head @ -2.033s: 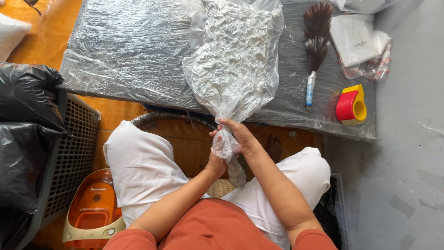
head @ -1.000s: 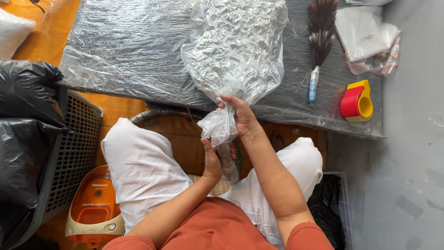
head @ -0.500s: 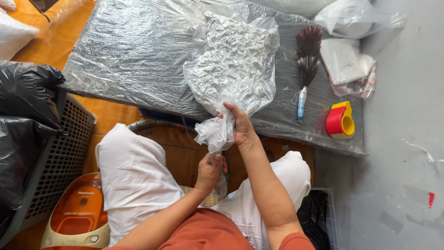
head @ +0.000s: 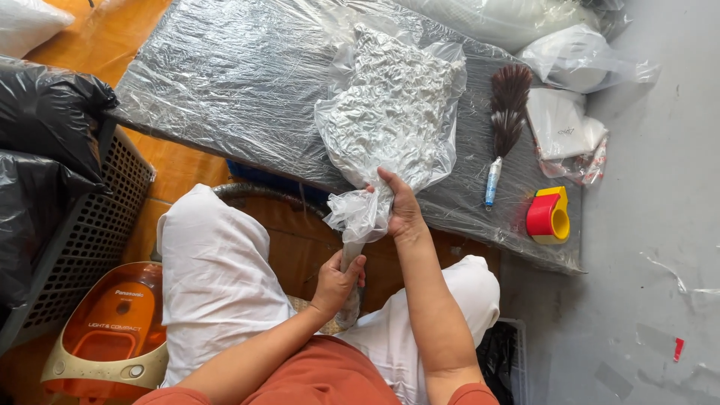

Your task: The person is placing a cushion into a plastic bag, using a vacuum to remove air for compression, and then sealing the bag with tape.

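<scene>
My right hand (head: 403,211) has its grip closed round the gathered neck of the clear plastic bag (head: 390,124) of white crumpled filling, which rests on the plastic-covered counter (head: 225,82). Left hand (head: 337,281) grips the twisted tail (head: 351,251) lower down. Best keep the neck pinched tight while twisting. Since earlier, the hands have moved apart, the left dropping lower. Feather duster (head: 506,124) and tape dispenser (head: 547,216) lie at right.
</scene>
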